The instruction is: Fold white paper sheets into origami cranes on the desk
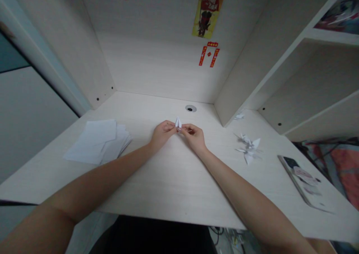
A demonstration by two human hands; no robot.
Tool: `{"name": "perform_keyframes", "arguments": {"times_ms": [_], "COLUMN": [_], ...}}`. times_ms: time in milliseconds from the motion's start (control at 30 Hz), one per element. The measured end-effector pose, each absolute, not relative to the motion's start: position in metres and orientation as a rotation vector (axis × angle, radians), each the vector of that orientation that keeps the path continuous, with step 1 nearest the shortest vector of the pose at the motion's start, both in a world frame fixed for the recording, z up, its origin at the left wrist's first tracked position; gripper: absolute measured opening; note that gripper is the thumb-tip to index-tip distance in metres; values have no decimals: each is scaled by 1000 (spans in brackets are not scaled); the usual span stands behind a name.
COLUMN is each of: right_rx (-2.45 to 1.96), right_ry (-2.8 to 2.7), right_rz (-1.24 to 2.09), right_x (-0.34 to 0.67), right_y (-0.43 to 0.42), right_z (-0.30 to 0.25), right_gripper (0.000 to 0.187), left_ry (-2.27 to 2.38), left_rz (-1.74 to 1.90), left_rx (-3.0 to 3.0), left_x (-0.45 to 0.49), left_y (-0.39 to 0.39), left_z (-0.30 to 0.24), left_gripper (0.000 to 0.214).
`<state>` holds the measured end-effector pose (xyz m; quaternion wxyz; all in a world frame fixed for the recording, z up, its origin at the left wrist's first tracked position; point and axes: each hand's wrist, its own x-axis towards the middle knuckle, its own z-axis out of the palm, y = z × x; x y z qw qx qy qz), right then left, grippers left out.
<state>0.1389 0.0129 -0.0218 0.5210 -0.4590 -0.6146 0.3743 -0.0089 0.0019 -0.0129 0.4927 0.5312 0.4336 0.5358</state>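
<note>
A small piece of folded white paper (178, 122) stands pointed end up between my hands, above the middle of the desk. My left hand (163, 133) pinches its lower left side with thumb and fingers. From the other side, my right hand (194, 135) grips its lower right edge, the fingers curled. The two hands nearly meet at the bottom of the paper, so that part is mostly covered by fingertips. Several folded paper cranes (249, 148) lie on the desk to the right of my right hand.
A stack of white paper sheets (95, 140) lies at the left. On the right is a phone (304, 185) with a grip on its back. Another white folded piece (239, 116) rests by the upright divider (238, 71). A cable hole (190, 108) sits near the back panel.
</note>
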Motion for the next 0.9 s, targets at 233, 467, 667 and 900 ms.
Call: {"name": "perform_keyframes", "arguments": {"times_ms": [233,467,667,900], "right_rx": [-1098,-1092,-1073,-1026], "right_ry": [-1483,-1481,-1460,-1460], "right_rz": [836,791,900,989], "right_x": [141,142,140,142], "right_y": [11,10,8,9], "right_z": [-22,-22,-21,-21], "right_gripper": [30,27,25,22], "left_ry": [967,961,1060,1075], "left_rz": [1261,1263,1291,1289], "left_rx": [1281,1353,1317,1290], "left_x": [-9,-7,-7,-7], "left_y": [3,0,2,2], "left_z": [-13,-8,-12,-12], "left_gripper": [31,29,27,22]}}
